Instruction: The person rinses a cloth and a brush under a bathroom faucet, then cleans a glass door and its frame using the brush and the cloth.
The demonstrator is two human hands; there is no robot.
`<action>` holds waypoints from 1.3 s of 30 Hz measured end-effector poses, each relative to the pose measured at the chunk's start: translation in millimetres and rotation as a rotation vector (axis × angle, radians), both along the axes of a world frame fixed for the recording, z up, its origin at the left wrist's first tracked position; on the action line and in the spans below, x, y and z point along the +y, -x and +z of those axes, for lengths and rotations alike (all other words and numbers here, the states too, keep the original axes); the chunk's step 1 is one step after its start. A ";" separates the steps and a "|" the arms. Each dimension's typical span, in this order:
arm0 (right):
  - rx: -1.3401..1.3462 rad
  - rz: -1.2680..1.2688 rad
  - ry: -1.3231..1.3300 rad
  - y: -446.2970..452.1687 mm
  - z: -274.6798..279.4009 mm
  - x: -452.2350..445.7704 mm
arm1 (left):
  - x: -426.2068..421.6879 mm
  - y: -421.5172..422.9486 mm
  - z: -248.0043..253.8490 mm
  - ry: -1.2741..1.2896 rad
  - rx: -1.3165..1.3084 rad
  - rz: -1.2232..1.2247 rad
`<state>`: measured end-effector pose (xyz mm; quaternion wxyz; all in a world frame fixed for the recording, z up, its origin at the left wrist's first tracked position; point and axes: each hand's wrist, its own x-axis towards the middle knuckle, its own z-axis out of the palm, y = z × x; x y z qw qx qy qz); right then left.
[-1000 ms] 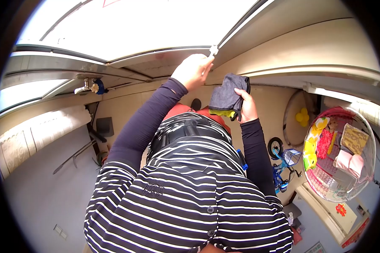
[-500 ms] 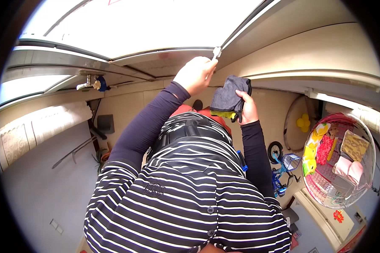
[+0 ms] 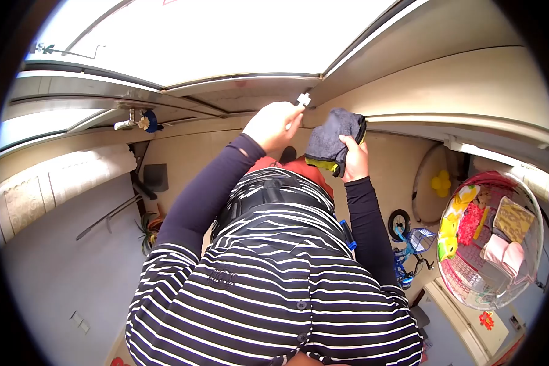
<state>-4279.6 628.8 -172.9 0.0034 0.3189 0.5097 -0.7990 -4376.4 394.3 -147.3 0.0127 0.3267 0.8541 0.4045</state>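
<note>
My left hand (image 3: 276, 125) is closed around a slim tool with a small white blocky head (image 3: 304, 99), whose exact kind I cannot make out. The head points up, just below the lower window frame (image 3: 244, 78), and appears apart from it. In my right hand (image 3: 355, 160) is a dark grey cloth (image 3: 334, 135) with a yellow-green underside showing at its lower edge. The thumb lies on top of the folded cloth, while most of the fingers are hidden behind it. Both hands are in front of my body, close to the window.
A metal tap (image 3: 128, 122) with a blue part juts out at left, above a rolled patterned curtain (image 3: 73, 177). At right hangs a round mesh basket (image 3: 457, 277) with colourful items. A blue child's bicycle (image 3: 409, 250) and yellow balloons (image 3: 440, 183) stand lower down.
My left hand has drawn the white-headed tool down and slightly left, away from the window frame corner. The right hand keeps the cloth in nearly the same place.
</note>
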 end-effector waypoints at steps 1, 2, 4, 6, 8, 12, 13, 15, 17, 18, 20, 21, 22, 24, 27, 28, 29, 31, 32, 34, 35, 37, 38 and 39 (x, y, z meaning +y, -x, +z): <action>0.042 -0.026 -0.065 1.4 -0.8 -5.3 | -7.6 -3.3 4.2 -0.046 0.044 0.024; 0.086 -0.056 -0.129 4.1 -2.6 -10.8 | -14.7 -5.9 8.1 -0.046 0.051 0.037; 0.156 -0.113 -0.393 8.9 -12.1 -25.6 | -29.8 -11.9 18.6 -0.043 0.069 0.045; 0.198 -0.031 -0.769 14.5 -6.6 -43.4 | -49.6 -15.7 30.7 -0.053 0.066 0.021; 0.353 -0.021 -1.099 27.7 -23.3 -60.4 | -70.9 -16.7 37.4 -0.047 0.069 0.038; 0.338 -0.026 -1.470 75.6 -33.6 -101.3 | -115.6 -19.5 48.3 -0.045 0.052 0.048; 0.199 0.057 -1.563 86.4 -47.1 -106.7 | -128.3 -20.3 47.9 -0.056 0.036 0.022; 0.090 0.029 -1.718 102.3 -71.2 -116.1 | -157.1 -22.0 52.3 -0.040 0.005 -0.036; -0.161 -0.043 -1.698 115.2 -83.0 -125.4 | -199.3 -15.2 57.8 0.008 -0.032 -0.124; -0.157 -0.080 -1.686 117.7 -82.6 -129.4 | -220.0 -20.3 60.4 0.030 -0.067 -0.127; -0.140 -0.129 -1.733 118.9 -77.7 -133.6 | -247.7 -16.4 62.9 0.070 -0.100 -0.157; -0.202 -0.069 -1.652 117.8 -70.7 -133.0 | -258.5 -14.4 64.2 0.091 -0.103 -0.166; -0.209 -0.096 -1.660 117.6 -68.2 -132.9 | -267.6 -12.2 65.3 0.110 -0.103 -0.176; -0.279 -0.076 -1.609 116.6 -50.9 -133.3 | -278.0 -10.4 71.6 0.131 -0.121 -0.199; -0.408 -0.001 -1.423 117.8 -16.8 -139.1 | -286.9 -4.7 79.9 0.109 -0.110 -0.232; -0.413 -0.010 -1.357 115.1 -5.8 -139.6 | -289.9 -5.3 83.0 0.094 -0.106 -0.238; -0.414 -0.011 -1.285 112.6 3.9 -134.7 | -288.4 -6.6 87.9 0.093 -0.102 -0.240; -0.403 -0.067 -1.042 103.6 -2.9 -121.0 | -295.8 -5.8 89.7 0.082 -0.140 -0.235; -0.447 -0.106 -0.967 98.1 -15.1 -110.7 | -297.2 -5.7 91.4 0.077 -0.158 -0.231; -0.172 -0.382 -0.902 84.2 -37.0 -114.4 | -308.4 -6.0 92.6 0.059 -0.138 -0.231; -0.150 -0.424 -0.918 82.7 -44.3 -114.1 | -306.8 -4.0 91.4 0.049 -0.126 -0.229; -0.115 -0.439 -0.986 86.5 -31.8 -135.3 | -305.9 -2.7 94.2 0.041 -0.140 -0.224; -0.111 -0.416 -0.999 91.8 -27.7 -145.1 | -305.0 -2.6 96.4 0.042 -0.149 -0.225; -0.012 -0.497 -1.225 102.9 -43.3 -153.4 | -301.7 -2.3 98.9 0.038 -0.141 -0.227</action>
